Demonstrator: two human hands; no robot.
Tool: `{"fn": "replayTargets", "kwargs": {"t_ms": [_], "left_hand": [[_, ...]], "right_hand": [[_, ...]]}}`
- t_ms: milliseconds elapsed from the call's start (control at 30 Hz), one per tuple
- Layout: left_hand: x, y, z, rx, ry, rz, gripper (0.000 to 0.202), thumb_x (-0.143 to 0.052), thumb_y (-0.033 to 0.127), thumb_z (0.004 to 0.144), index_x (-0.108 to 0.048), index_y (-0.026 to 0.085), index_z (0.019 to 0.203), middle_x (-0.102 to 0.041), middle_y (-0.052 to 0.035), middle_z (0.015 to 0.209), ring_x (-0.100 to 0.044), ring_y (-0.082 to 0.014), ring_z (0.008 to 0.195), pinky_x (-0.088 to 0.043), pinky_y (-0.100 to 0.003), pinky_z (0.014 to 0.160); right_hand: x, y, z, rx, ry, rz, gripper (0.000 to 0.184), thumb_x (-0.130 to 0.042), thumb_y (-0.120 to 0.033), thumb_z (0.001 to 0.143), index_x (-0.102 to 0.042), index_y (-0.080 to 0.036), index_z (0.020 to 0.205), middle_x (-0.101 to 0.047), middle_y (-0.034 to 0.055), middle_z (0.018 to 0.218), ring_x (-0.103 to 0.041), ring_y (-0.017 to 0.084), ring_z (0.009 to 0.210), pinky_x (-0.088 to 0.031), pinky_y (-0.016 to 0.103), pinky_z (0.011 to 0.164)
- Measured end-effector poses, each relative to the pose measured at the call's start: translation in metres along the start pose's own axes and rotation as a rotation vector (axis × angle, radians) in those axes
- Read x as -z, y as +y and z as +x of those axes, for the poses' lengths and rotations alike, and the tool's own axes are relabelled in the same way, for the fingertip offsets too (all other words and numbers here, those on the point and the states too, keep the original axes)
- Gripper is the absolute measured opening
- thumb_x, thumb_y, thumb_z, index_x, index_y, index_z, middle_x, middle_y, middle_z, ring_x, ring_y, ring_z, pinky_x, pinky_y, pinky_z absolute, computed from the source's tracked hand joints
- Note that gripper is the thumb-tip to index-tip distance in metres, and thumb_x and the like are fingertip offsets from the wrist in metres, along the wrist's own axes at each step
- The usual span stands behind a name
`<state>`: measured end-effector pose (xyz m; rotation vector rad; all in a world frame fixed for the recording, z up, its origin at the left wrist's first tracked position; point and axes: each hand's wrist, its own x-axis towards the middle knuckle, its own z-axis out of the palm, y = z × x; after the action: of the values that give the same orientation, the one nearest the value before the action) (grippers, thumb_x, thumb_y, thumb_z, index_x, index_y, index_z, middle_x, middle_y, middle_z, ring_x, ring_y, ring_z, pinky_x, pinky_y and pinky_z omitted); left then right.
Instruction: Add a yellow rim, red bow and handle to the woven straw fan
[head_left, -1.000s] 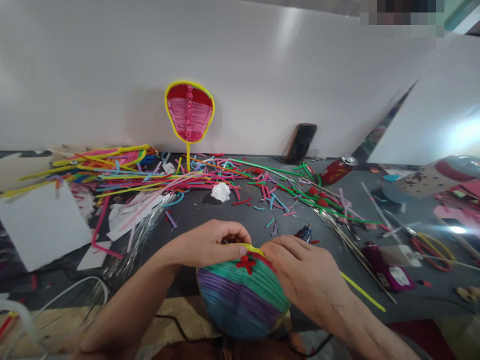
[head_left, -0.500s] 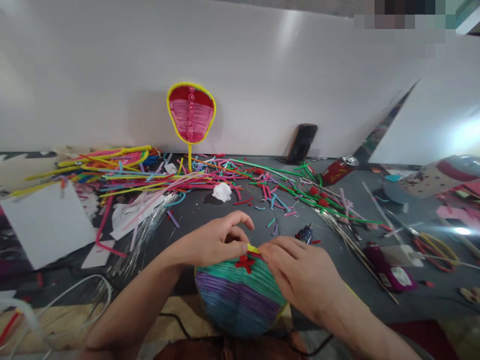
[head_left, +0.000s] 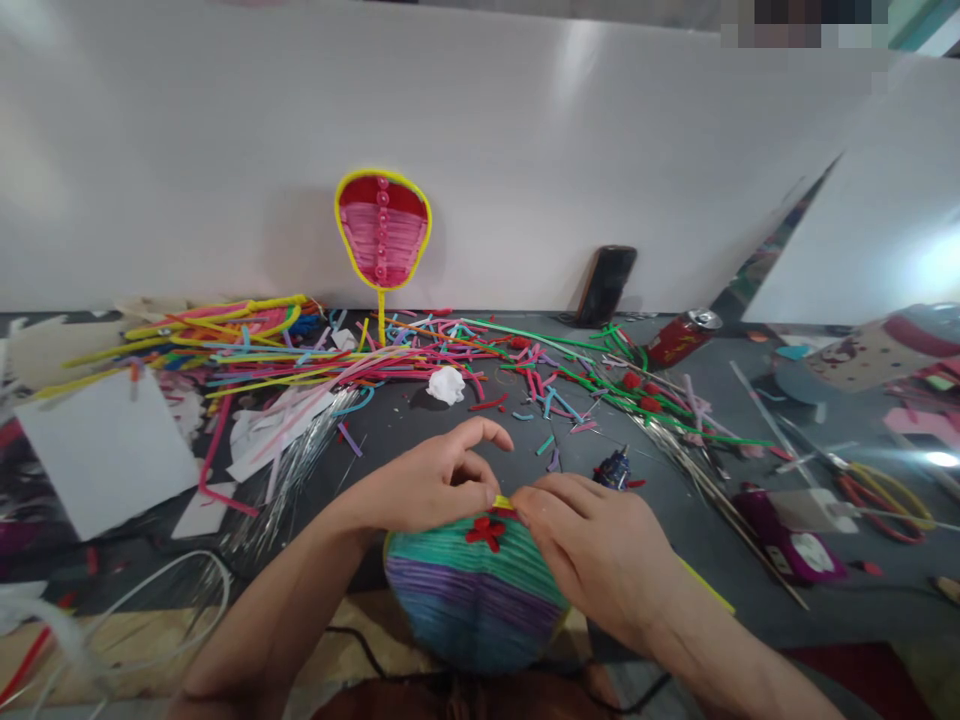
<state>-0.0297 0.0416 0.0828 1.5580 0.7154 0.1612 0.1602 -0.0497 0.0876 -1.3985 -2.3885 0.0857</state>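
A rounded panel covered in rows of green, purple and blue pipe cleaners is close in front of me, below my hands. A red flower-like piece sits near its top edge. Along that edge runs a yellow pipe cleaner. My left hand pinches the yellow pipe cleaner at the thumb, its index finger arched above. From the other side, my right hand presses its closed fingertips on the same strip, just beside the left thumb. A yellow end shows beyond my right forearm.
A pink panel with yellow rim stands upright at the back. Pipe cleaners and scraps litter the table. Around them are a phone, a red can, a purple bottle, scissors and white paper.
The view has shifted slightly. My right fingertips have come a little nearer the left thumb, so less of the yellow pipe cleaner shows between them. Both hands keep their hold.
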Motion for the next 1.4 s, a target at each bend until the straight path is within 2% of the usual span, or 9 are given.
{"fn": "replayTargets", "kwargs": {"t_ms": [167, 300, 467, 600, 733, 1000, 1200, 1400], "left_hand": [[0.006, 0.000, -0.002, -0.001, -0.044, -0.057, 0.027, -0.042, 0.035, 0.093, -0.042, 0.022, 0.116, -0.061, 0.0016, 0.079, -0.050, -0.0111, 0.062, -0.036, -0.021, 0.055], [0.005, -0.004, 0.000, -0.002, -0.077, -0.085, 0.037, -0.050, 0.044, 0.090, -0.041, 0.021, 0.117, -0.060, 0.0019, 0.078, -0.050, -0.0102, 0.061, -0.036, -0.021, 0.056], [0.001, -0.009, 0.003, -0.022, -0.106, -0.089, 0.041, -0.062, 0.032, 0.083, -0.040, 0.022, 0.117, -0.062, 0.0010, 0.083, -0.057, -0.0127, 0.072, -0.041, -0.024, 0.065], [0.001, -0.006, 0.002, -0.012, -0.084, -0.090, 0.040, -0.058, 0.027, 0.085, -0.039, 0.022, 0.121, -0.061, -0.0006, 0.089, -0.057, -0.0128, 0.075, -0.042, -0.025, 0.067], [0.000, -0.003, 0.002, -0.013, -0.059, -0.170, 0.035, -0.050, 0.031, 0.090, -0.040, 0.021, 0.121, -0.060, -0.0015, 0.090, -0.057, -0.0134, 0.078, -0.043, -0.026, 0.070], [-0.002, -0.004, 0.005, -0.028, -0.001, -0.093, 0.047, -0.057, 0.016, 0.078, -0.039, 0.023, 0.120, -0.057, 0.0025, 0.085, -0.054, -0.0107, 0.069, -0.040, -0.023, 0.062], [0.002, -0.004, 0.004, -0.031, -0.003, -0.068, 0.047, -0.055, 0.015, 0.078, -0.038, 0.022, 0.120, -0.058, 0.0031, 0.083, -0.051, -0.0096, 0.065, -0.039, -0.023, 0.061], [0.002, -0.001, 0.004, -0.013, 0.018, -0.068, 0.048, -0.056, 0.016, 0.076, -0.038, 0.023, 0.121, -0.059, 0.0032, 0.083, -0.052, -0.0103, 0.066, -0.038, -0.024, 0.061]], "right_hand": [[-0.002, 0.002, -0.001, 0.015, 0.017, 0.020, 0.022, -0.046, -0.007, 0.084, -0.063, -0.019, 0.091, -0.066, 0.0023, 0.076, -0.062, 0.016, 0.069, -0.045, 0.026, 0.059], [-0.003, 0.002, 0.000, 0.001, 0.021, 0.013, 0.021, -0.046, -0.008, 0.085, -0.063, -0.020, 0.087, -0.066, 0.0015, 0.073, -0.061, 0.016, 0.067, -0.042, 0.025, 0.059], [-0.005, 0.002, 0.001, -0.012, 0.025, 0.024, 0.019, -0.047, -0.010, 0.088, -0.064, -0.019, 0.087, -0.065, 0.0013, 0.072, -0.061, 0.015, 0.067, -0.041, 0.025, 0.059], [-0.007, 0.003, 0.001, -0.013, 0.025, 0.025, 0.020, -0.045, -0.011, 0.089, -0.064, -0.019, 0.088, -0.065, 0.0019, 0.072, -0.061, 0.015, 0.068, -0.042, 0.025, 0.060], [-0.007, 0.002, 0.001, -0.016, 0.012, 0.026, 0.019, -0.047, -0.012, 0.088, -0.064, -0.019, 0.088, -0.065, 0.0017, 0.073, -0.062, 0.014, 0.070, -0.043, 0.024, 0.060], [-0.007, 0.001, 0.002, -0.062, 0.027, 0.051, 0.017, -0.048, -0.017, 0.091, -0.065, -0.019, 0.093, -0.069, 0.0022, 0.076, -0.066, 0.014, 0.071, -0.047, 0.023, 0.061], [-0.011, 0.010, -0.017, -0.166, 0.084, 0.172, 0.019, -0.049, -0.024, 0.092, -0.062, -0.019, 0.104, -0.072, 0.0050, 0.087, -0.068, 0.015, 0.075, -0.052, 0.025, 0.064], [-0.019, 0.003, -0.025, -0.222, 0.171, 0.309, 0.016, -0.050, -0.019, 0.091, -0.064, -0.020, 0.096, -0.072, 0.0027, 0.082, -0.068, 0.012, 0.070, -0.052, 0.020, 0.064]]}}
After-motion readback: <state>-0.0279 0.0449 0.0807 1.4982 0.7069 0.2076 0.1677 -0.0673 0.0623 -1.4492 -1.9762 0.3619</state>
